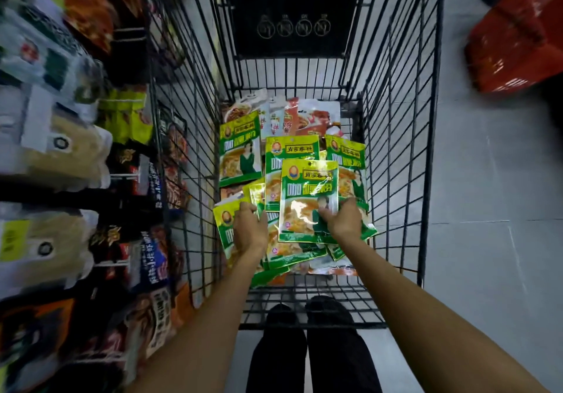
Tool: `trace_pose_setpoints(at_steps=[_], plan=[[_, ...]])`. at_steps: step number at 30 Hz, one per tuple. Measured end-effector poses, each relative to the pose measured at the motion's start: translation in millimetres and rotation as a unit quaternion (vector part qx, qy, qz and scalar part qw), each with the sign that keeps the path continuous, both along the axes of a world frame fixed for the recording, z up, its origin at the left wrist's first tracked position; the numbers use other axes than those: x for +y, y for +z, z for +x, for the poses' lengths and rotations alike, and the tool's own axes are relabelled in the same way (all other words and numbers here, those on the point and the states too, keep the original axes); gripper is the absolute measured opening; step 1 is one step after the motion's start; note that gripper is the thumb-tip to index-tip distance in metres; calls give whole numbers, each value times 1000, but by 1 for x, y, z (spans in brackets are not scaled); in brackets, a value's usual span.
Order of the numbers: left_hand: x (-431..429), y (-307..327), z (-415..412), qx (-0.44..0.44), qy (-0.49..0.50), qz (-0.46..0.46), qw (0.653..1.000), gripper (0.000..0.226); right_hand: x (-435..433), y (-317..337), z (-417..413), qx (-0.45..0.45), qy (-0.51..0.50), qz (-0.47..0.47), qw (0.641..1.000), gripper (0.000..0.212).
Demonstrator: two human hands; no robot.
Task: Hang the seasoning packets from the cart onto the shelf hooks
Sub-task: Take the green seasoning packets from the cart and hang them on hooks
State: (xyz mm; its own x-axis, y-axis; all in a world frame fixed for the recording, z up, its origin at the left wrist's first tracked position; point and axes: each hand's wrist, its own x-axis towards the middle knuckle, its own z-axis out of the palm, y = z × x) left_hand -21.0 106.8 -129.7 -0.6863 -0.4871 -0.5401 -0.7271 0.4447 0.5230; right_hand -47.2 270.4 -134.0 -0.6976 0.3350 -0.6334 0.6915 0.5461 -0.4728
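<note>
Down on the floor of the cart (396, 118) lies a loose pile of green-and-yellow packets (240, 149), overlapping and facing up, spread from the left wall to the right wall. One top packet (307, 191) is raised a little above the rest, upright to the camera and near the middle of the pile. The right hand (342, 220) grips it at its near right corner, with fingers curled onto the printed face. The left hand (251, 228) is down on the left side of the pile, with its fingers bent over the edges of a few packets. Whether it actually has hold of one cannot be told. Both forearms reach in over the near rim of the cart.

At the far end of the pile lie some red-and-white packs (304, 117), partly under the green ones. Beyond them, on the far wall of the cart, hangs a black flap (292, 2) with four round symbols.

Just left of the cart stands the shelf (128, 39), crowded with blurred hanging bags (61, 152) in tan, black, orange and lime. White hooks (123, 175) jut out between them. Below the cart's near end show the person's dark legs (307, 359). The floor (487, 210) on the right is pale grey tile, and a red bundle (518, 36) sits at far right.
</note>
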Motion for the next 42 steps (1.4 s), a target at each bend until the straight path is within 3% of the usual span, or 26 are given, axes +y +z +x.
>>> trace_pose_setpoints(at_steps=[10, 13, 15, 17, 22, 26, 30, 33, 37, 42], plan=[[-2, -2, 2, -11, 92, 89, 992, 45, 0, -8, 0, -8, -36, -14, 999, 41], [-2, -3, 8, -29, 109, 120, 986, 38, 0, -8, -1, -19, -33, -23, 999, 34], [-4, -4, 9, -26, 123, 135, 983, 16, 0, -7, -2, -23, -49, -53, 997, 33], [-6, -2, 8, -19, 116, 139, 983, 23, 2, -4, -2, -24, -58, -83, 995, 32], [-21, 3, 6, 12, 127, 170, 977, 13, 7, 8, -5, 4, -120, -188, 975, 8], [-26, 10, 5, 14, 107, 194, 975, 29, 5, 17, -9, 6, -133, -218, 967, 34], [-24, 22, 1, 16, 114, 167, 979, 32, 4, 27, -13, -1, -156, -211, 965, 27], [-31, 47, -1, 54, 126, 162, 977, 24, 1, 49, -19, 13, -157, -218, 963, 5], [-44, 106, -7, 134, 109, 132, 976, 20, -2, 94, -31, 57, -138, -264, 953, 9], [-71, 204, -10, 239, 115, 108, 958, 17, -20, 177, -60, 136, -26, -296, 945, 13]])
